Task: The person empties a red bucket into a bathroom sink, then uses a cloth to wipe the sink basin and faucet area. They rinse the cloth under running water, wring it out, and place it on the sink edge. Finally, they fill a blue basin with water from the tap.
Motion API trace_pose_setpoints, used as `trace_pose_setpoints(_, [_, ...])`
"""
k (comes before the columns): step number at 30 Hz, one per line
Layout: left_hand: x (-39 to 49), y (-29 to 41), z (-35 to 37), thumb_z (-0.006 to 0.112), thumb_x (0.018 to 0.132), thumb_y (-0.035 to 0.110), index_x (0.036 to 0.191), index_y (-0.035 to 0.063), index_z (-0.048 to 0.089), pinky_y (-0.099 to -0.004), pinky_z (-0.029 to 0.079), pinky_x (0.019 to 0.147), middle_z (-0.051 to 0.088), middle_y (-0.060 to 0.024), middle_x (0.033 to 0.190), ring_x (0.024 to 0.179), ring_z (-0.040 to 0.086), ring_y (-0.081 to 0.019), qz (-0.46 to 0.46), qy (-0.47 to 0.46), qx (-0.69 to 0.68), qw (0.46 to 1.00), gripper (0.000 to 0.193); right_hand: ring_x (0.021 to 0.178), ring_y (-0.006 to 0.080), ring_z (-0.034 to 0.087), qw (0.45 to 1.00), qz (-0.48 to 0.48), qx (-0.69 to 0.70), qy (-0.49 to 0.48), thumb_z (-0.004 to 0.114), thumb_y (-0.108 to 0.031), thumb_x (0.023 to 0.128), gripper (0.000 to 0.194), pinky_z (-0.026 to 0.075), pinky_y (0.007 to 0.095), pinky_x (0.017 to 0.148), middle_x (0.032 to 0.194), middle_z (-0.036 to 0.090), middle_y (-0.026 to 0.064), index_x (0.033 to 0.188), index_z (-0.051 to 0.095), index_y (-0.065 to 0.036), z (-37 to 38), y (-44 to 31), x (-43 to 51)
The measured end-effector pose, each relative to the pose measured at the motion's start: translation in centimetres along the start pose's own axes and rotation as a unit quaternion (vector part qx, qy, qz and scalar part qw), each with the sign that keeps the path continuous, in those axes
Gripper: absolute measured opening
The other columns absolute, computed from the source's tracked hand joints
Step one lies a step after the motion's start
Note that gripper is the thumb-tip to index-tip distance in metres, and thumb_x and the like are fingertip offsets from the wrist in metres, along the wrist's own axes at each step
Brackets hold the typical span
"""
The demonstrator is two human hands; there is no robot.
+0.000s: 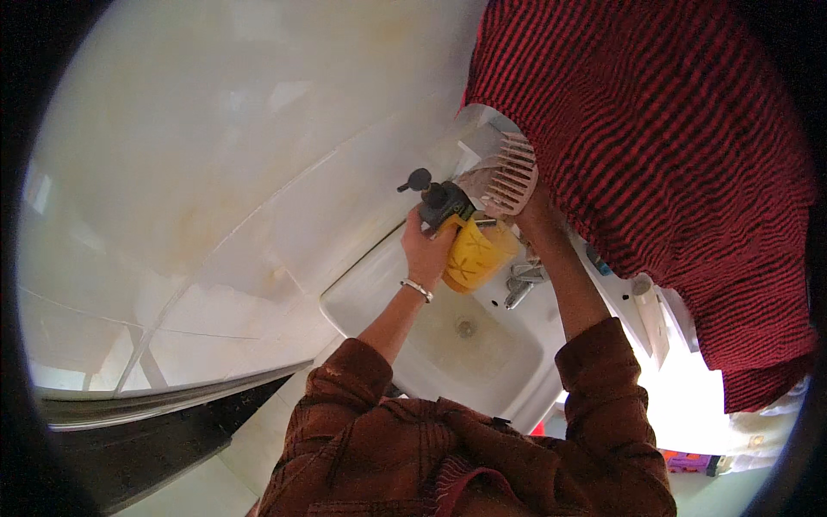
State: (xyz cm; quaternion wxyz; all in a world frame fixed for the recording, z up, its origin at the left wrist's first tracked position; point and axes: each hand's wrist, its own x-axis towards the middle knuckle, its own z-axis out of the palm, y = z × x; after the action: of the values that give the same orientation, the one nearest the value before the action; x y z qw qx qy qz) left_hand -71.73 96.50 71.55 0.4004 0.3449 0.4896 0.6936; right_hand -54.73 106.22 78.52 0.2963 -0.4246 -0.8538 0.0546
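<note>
My left hand (426, 249) grips a yellow plastic cup (478, 262) with star-like cutouts, together with a black pump bottle (446, 203). Both are held above the far left part of a white washbasin (446, 355). Some items show inside the cup's mouth, too blurred to name. Just beyond the cup, my right hand (535, 216) holds a pale pink slotted piece (513, 184) that looks like a wide-tooth comb. Its fingers are partly hidden behind that piece. A chrome faucet (524, 281) stands below my right forearm.
Red and black striped cloth (633, 148) hangs over the upper right and covers what lies behind it. A pale tiled wall (258, 161) rises along the left side of the basin. Pale cylindrical object (649, 310) and bright light are at right; a dark ledge (161, 420) lies lower left.
</note>
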Motion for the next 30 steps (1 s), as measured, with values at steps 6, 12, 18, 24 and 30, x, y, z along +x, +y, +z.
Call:
trace_pose_setpoints(6, [0.3, 0.4, 0.8, 0.07, 0.074, 0.001, 0.117, -0.0016, 0.051, -0.0293, 0.054, 0.078, 0.063, -0.0125, 0.106, 0.093, 0.063, -0.0171, 0.003, 0.008, -0.059, 0.998, 0.047, 0.101, 0.0168, 0.06, 0.999, 0.041, 0.018, -0.007, 0.048, -0.028, 0.092, 0.038, 0.049, 0.0308, 0.092, 0.114, 0.061, 0.0059, 0.122, 0.05, -0.006, 0.7, 2.3, 4.1])
trace_pose_setpoints(12, [2.2, 1.5, 0.5, 0.065, 0.079, -0.001, 0.115, -0.0022, 0.051, -0.0281, 0.052, 0.077, 0.061, -0.0098, 0.105, 0.092, 0.06, -0.0157, 0.064, 0.021, 0.018, 0.998, 0.038, 0.103, 0.0169, 0.06, 0.997, 0.068, 0.047, -0.009, 0.047, -0.027, 0.092, 0.038, 0.049, 0.0305, 0.093, 0.116, 0.06, 0.0063, 0.123, 0.05, -0.006, 0.8, 1.9, 6.4])
trace_pose_setpoints(18, [0.3, 1.6, -0.2, 0.065, 0.078, 0.0, 0.117, -0.002, 0.05, -0.028, 0.052, 0.079, 0.059, -0.0093, 0.107, 0.093, 0.06, -0.0162, 0.04, 0.016, 0.022, 0.999, 0.042, 0.104, 0.017, 0.06, 1.0, 0.02, 0.012, 0.015, 0.046, -0.026, 0.093, 0.037, 0.048, 0.0303, 0.094, 0.119, 0.06, 0.0068, 0.125, 0.05, -0.006, 0.7, 0.5, 3.2])
trace_pose_setpoints(24, [-0.9, 0.1, 0.3, 0.071, 0.072, 0.001, 0.119, -0.0024, 0.05, -0.0306, 0.052, 0.083, 0.061, -0.0109, 0.107, 0.097, 0.061, -0.017, -0.014, 0.014, -0.087, 0.996, 0.051, 0.103, 0.0183, 0.061, 0.998, 0.029, -0.058, -0.016, 0.044, -0.025, 0.094, 0.036, 0.049, 0.0308, 0.093, 0.12, 0.06, 0.0089, 0.125, 0.05, -0.006, 0.6, 5.4, 0.8])
trace_pose_setpoints(30, [0.0, 1.4, -0.4, 0.07, 0.073, 0.0, 0.118, -0.0018, 0.05, -0.03, 0.051, 0.085, 0.061, -0.0102, 0.107, 0.097, 0.06, -0.0166, 0.015, 0.061, -0.048, 0.997, 0.049, 0.098, 0.0189, 0.063, 0.832, 0.348, 0.429, -0.055, 0.039, -0.024, 0.097, 0.036, 0.051, 0.0301, 0.09, 0.12, 0.06, 0.0107, 0.126, 0.05, -0.006, -0.3, 0.1, 6.3])
